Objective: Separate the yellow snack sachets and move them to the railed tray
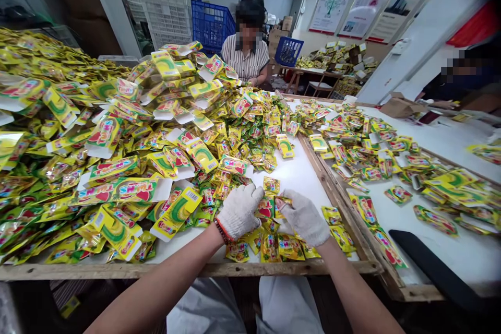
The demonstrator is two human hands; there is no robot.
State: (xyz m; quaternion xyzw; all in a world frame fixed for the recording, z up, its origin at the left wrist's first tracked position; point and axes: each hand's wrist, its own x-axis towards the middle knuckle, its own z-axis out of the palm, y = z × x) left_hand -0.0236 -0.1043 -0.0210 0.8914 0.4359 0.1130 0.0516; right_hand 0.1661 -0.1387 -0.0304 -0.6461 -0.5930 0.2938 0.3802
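Note:
My left hand (239, 212), in a white knit glove with a beaded bracelet at the wrist, is closed on the end of a small printed carton (265, 207), green and yellow with a red heart. Across from it, my gloved right hand (307, 218) pinches a small yellow sachet (282, 201) by the carton's other end. The fingers hide part of both things. Several loose yellow sachets (290, 247) lie on the white tabletop below my hands. Another sachet (271, 184) lies just beyond them.
A high heap of yellow cartons (113, 182) and sachets fills the left side. A wooden strip (332, 188) divides the table, with more cartons and a dark phone-like slab (434, 266) on its right. A co-worker (247, 47) sits opposite; another person is at far right.

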